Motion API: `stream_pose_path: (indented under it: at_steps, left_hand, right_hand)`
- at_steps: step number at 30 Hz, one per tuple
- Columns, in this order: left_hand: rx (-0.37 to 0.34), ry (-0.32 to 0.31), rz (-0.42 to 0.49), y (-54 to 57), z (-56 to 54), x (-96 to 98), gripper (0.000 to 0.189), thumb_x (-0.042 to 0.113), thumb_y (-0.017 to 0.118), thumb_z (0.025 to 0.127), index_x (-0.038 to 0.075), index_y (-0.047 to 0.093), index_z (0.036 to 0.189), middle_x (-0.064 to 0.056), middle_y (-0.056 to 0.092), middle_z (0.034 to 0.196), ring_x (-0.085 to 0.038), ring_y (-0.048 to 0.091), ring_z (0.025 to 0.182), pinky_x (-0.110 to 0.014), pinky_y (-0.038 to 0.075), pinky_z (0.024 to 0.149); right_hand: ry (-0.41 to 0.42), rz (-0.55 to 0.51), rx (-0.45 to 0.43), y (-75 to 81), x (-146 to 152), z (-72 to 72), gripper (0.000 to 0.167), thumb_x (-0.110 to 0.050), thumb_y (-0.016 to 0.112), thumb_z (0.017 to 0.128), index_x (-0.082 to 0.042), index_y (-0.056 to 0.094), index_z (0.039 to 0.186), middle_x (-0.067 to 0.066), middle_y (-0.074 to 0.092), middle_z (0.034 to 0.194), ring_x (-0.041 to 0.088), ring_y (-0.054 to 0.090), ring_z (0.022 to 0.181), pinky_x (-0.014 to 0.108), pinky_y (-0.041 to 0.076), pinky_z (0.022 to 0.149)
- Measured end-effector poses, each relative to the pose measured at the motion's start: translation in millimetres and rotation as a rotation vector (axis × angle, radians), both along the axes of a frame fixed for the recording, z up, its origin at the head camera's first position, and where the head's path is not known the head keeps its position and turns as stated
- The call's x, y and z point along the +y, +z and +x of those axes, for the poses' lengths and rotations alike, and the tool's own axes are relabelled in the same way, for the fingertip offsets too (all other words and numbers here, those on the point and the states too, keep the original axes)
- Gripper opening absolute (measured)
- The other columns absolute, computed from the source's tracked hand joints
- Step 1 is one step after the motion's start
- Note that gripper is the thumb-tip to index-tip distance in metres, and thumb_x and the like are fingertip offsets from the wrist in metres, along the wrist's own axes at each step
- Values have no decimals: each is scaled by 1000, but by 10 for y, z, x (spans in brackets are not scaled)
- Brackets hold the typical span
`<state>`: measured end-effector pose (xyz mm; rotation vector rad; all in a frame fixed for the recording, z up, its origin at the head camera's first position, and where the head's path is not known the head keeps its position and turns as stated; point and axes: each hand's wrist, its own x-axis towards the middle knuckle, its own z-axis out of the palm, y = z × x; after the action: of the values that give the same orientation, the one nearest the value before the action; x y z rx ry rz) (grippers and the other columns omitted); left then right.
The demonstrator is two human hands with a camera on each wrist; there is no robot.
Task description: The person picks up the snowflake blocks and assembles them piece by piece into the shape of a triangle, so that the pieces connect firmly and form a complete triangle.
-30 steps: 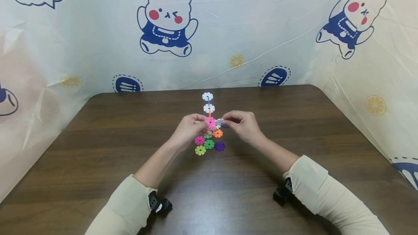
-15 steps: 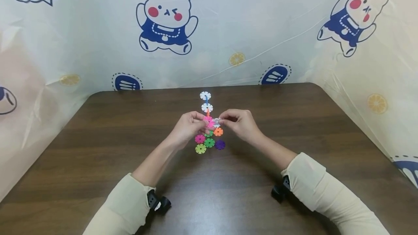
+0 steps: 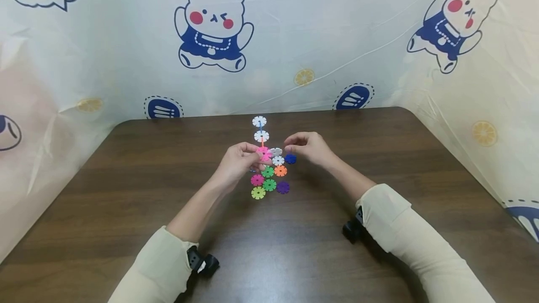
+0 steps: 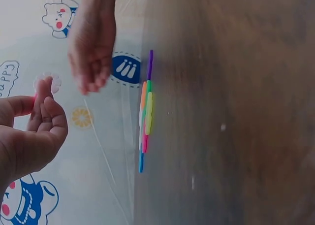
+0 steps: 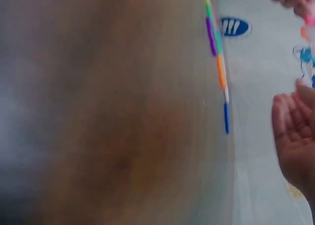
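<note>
My left hand pinches a pink notched snowflake disc above the table. A thin orange-red disc, seen edge-on, links it to a white disc; a blue edge-on piece leads on to another white disc. On the pink disc's right side sits a whitish disc. My right hand hovers just right of that one, fingers loosely bent and nothing between them. In the right wrist view, the right hand likewise shows no disc in its fingers.
Loose discs lie on the brown table below the hands: dark blue, white, orange, purple, magenta, yellow-green and green. A printed curtain stands behind the table's far edge.
My right hand has let go of the whitish disc and drawn away from it, uncovering the dark blue disc. The left hand has shifted slightly left with the joined discs.
</note>
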<state>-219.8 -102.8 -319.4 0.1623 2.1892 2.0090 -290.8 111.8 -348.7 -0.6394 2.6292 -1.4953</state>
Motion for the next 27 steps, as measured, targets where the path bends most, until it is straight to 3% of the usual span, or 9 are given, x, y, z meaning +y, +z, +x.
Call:
stream_pose_path:
  at_steps: [5,11,21,27]
  left_hand:
    - [-12,1,6,-4,14,-13,18,0,50,91,-6,46,108,-17,69,89,-19,65,68,-46,47,85]
    - [-10,1,17,-19,7,-15,17,-1,50,90,-5,47,107,-17,69,89,-17,64,65,-48,47,85]
    - [26,-29,-10,-30,0,-14,20,0,50,91,-6,46,109,-17,69,89,-23,64,70,-44,50,81]
    - [31,-31,-10,-37,-1,-11,23,0,51,91,-6,46,113,-16,69,87,-20,63,68,-46,49,82]
  right_hand:
    - [-51,211,-62,-72,14,-162,25,-19,68,85,-5,67,106,7,64,98,22,55,87,32,48,75]
    - [-10,379,-134,-140,24,-243,34,-19,71,83,-4,64,113,8,63,100,21,53,86,29,46,72]
    - [27,479,-81,-170,-10,-261,27,-10,71,81,-2,66,107,9,61,95,22,53,87,31,45,77]
    - [-1,420,-80,-169,-14,-241,22,-6,71,81,-2,62,100,8,59,89,20,52,80,29,45,71]
